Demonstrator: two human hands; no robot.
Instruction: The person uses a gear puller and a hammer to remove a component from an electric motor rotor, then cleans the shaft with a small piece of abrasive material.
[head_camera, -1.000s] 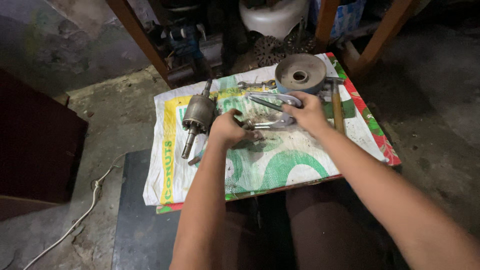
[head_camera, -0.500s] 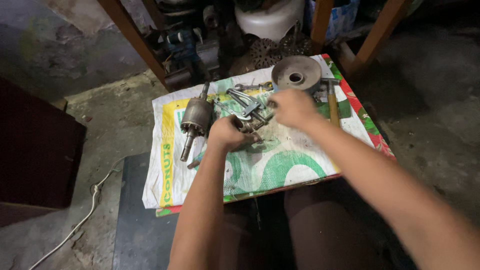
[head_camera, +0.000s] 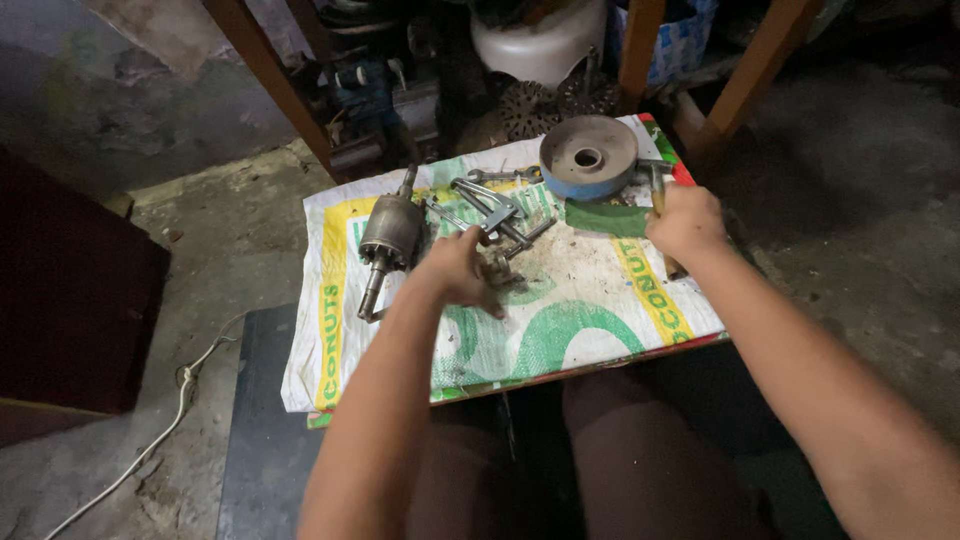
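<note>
My left hand (head_camera: 455, 270) hovers loose-fingered just beside the metal puller (head_camera: 492, 212) on the printed sack (head_camera: 590, 320), holding nothing. My right hand (head_camera: 685, 222) is clenched around a wooden-handled hammer (head_camera: 662, 200) near the round disc (head_camera: 588, 156).

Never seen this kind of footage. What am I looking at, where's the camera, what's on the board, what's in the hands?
There is no machine here: a person works with two bare hands, filmed by one camera worn on the head and looking down over the knees. A printed woven sack covers a board. On it lie a motor armature, a metal puller, a spanner and a round blue-rimmed disc. The left hand rests on a small dirty metal part beside the puller. The right hand closes its fingers around a wooden hammer handle at the sack's right edge.
</note>
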